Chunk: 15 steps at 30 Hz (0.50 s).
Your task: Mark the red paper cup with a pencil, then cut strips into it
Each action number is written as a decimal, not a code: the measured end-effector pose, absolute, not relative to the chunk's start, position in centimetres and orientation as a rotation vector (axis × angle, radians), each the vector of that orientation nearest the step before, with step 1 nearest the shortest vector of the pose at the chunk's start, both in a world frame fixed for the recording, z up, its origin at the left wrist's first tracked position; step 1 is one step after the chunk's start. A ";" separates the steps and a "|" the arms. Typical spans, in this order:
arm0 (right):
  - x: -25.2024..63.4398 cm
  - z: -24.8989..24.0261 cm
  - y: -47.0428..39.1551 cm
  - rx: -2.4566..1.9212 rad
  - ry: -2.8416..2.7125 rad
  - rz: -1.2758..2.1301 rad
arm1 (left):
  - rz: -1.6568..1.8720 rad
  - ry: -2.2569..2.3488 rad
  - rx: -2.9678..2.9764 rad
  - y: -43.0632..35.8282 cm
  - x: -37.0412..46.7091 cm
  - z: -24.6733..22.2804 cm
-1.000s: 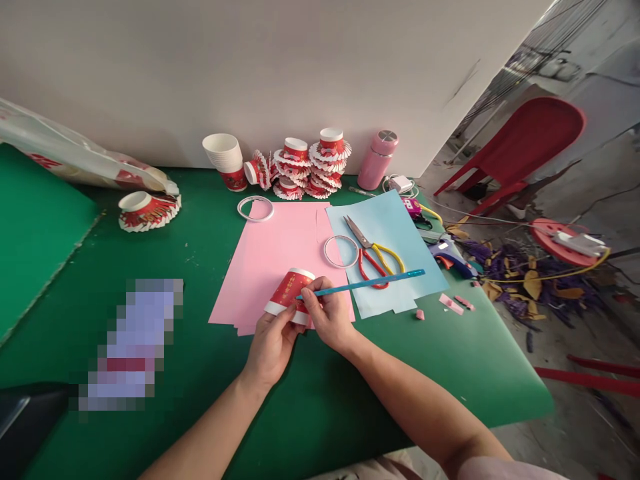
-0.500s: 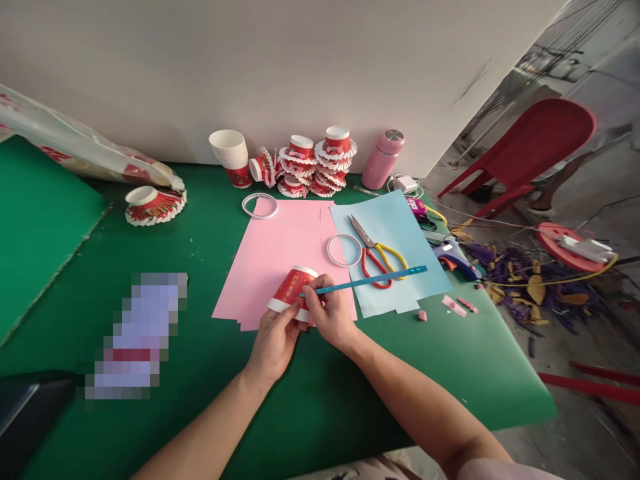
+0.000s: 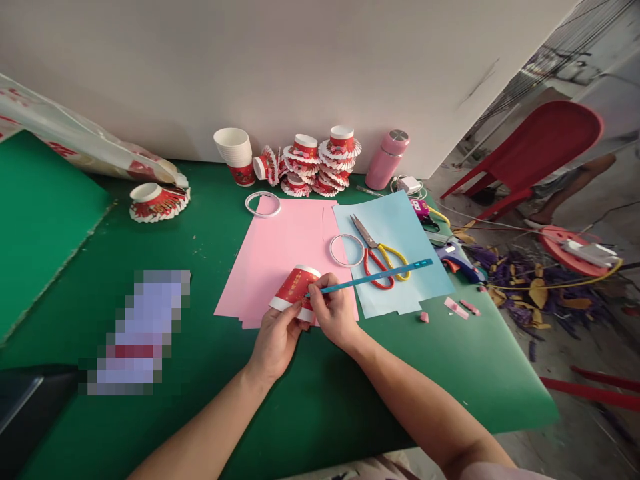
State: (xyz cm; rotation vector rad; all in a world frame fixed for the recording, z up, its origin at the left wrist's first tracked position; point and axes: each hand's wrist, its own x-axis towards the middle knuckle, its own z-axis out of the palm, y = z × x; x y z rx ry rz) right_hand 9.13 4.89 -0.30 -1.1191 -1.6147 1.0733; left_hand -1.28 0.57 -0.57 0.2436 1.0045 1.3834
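Note:
A red paper cup (image 3: 294, 285) with gold lettering lies tilted in my left hand (image 3: 277, 337), its fingers closed around the white-banded end. My right hand (image 3: 334, 313) pinches a long blue pencil (image 3: 383, 275), whose lower end is at the cup's side; whether the tip touches it I cannot tell. Under the cup are sheets of pink paper (image 3: 280, 233). To the right, scissors (image 3: 377, 250) with one red and one yellow handle rest on blue paper (image 3: 430, 273). A roll of narrow tape (image 3: 347, 251) lies across the pink and blue sheets.
Along the wall stand stacked paper cups (image 3: 235, 155), red cups with pleated white edges (image 3: 340, 160) and a pink bottle (image 3: 388, 160). Another pleated cup (image 3: 159, 202) is at left. A glue gun (image 3: 460, 260) lies at the table's right edge, near a red chair (image 3: 543, 153).
The pencil's lower end has shifted slightly to the right along the cup. The whole view has moved a little; both hands keep their holds.

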 end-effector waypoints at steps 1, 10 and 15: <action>9.1 -0.3 4.9 -1.122 -1.613 1.079 | 1.385 1.003 0.247 0.6 -1.3 -0.5; 8.6 -0.1 4.7 -1.071 -1.561 1.257 | 1.391 0.989 0.247 0.6 -1.2 -0.6; 8.8 0.0 4.8 -1.078 -1.629 1.100 | 1.392 0.994 0.206 0.7 -1.1 -0.6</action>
